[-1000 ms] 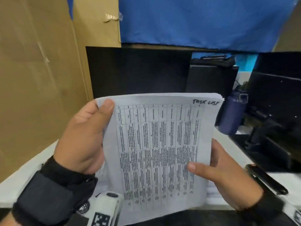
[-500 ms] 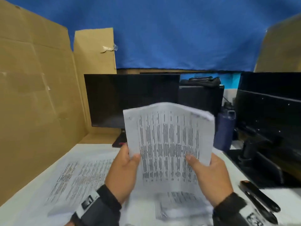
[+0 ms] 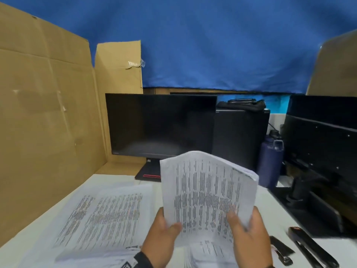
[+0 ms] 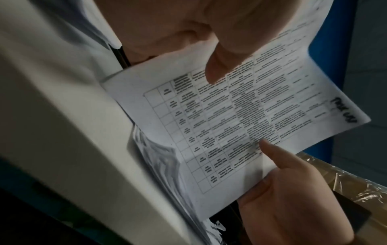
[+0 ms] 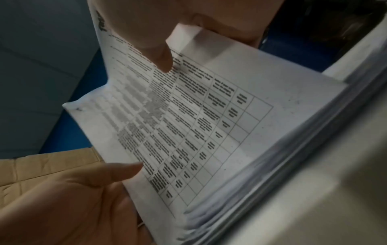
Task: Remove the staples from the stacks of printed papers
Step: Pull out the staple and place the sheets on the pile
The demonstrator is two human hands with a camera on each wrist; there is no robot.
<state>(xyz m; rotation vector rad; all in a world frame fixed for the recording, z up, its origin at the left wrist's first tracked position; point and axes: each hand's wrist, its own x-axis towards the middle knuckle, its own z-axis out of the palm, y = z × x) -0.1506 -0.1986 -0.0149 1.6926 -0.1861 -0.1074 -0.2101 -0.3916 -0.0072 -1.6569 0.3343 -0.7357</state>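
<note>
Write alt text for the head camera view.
Both hands, left hand and right hand, hold a printed stack upright above a white desk. More papers lie left; a dark monitor stands behind.

White papers [image 3: 207, 192] with black printed table grid; blue backdrop [image 3: 222, 45]; navy bottle [image 3: 270, 161].

Two hands [image 3: 162, 238], three paper stacks [image 3: 206, 192], two monitors [image 3: 162, 124].
</note>
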